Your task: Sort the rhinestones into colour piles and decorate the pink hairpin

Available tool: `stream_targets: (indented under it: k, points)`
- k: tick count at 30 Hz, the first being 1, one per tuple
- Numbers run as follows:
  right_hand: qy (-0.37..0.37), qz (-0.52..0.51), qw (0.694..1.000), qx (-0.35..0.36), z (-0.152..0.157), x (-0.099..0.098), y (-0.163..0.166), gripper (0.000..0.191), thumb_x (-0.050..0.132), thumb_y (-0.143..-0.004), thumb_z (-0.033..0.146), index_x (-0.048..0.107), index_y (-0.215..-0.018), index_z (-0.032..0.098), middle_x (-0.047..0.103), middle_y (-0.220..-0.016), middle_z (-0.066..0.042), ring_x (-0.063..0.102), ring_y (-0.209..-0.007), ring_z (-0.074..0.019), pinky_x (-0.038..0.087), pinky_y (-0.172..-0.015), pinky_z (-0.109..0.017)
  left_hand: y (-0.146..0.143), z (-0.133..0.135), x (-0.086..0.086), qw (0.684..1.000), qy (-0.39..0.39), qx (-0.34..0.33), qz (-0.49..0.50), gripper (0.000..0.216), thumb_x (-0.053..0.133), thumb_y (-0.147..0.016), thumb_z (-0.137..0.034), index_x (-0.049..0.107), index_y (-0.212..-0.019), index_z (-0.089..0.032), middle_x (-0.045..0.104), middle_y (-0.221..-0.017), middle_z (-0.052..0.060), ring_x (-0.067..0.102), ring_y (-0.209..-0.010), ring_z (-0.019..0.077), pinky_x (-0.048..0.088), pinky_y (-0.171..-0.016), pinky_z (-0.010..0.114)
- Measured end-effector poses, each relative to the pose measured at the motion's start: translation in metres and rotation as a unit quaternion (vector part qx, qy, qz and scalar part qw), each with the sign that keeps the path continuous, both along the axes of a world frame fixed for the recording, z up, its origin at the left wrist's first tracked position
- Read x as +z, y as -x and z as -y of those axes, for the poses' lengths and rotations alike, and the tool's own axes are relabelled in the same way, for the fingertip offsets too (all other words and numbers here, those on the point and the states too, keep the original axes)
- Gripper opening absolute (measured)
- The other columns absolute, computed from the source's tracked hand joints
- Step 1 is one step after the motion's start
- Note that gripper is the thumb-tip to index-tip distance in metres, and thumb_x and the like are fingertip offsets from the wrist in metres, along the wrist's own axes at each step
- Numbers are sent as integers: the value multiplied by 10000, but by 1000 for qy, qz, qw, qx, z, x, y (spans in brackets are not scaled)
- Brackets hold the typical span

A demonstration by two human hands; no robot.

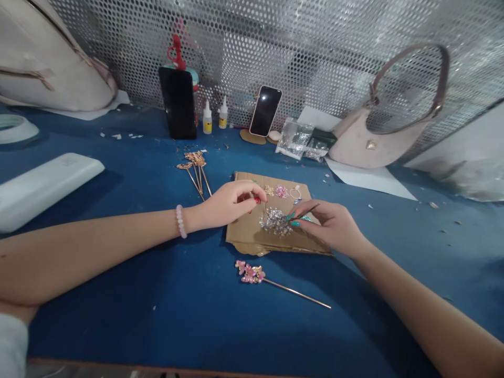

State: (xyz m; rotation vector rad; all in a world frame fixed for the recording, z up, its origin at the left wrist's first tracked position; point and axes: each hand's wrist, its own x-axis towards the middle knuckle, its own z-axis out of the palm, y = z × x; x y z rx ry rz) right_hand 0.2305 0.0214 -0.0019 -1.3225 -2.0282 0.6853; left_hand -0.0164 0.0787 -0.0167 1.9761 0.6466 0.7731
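Observation:
My right hand (334,226), with teal nails, pinches dark tweezers (309,211). Their tips point left into a pile of small silvery beads (274,222) on a cardboard sheet (248,231). Over the sheet's left side hovers my left hand (232,202), its fingers loosely curved and the thumb apart from the forefinger; I see nothing held there. Small heaps of pink beads (281,191) and gold bits (269,190) lie along the sheet's far part, beside a small ring (295,192). In front of the cardboard rests a gold hairpin with pink flowers (250,273).
Several plain gold hairpins (200,170) lie behind my left forearm. Two glue bottles (207,118), a black phone-like slab (177,102) and a propped phone (266,111) stand at the back. Plastic bags (295,137) and a handbag (381,136) are right; a white case (51,184) is left.

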Motion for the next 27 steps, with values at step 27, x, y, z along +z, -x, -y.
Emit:
stream_targets:
  k: [27]
  points:
    - [-34,35,999,-16,0,10,-2,103,612,-762,328,640,-758,229,695,-785,-33,638,-766,-193,497,-754,-365,0,1,6,1000,2,1,-30,204,437,-803,-165,599,-928,-160,572,-843,31,530,-641,104,453,-506,183]
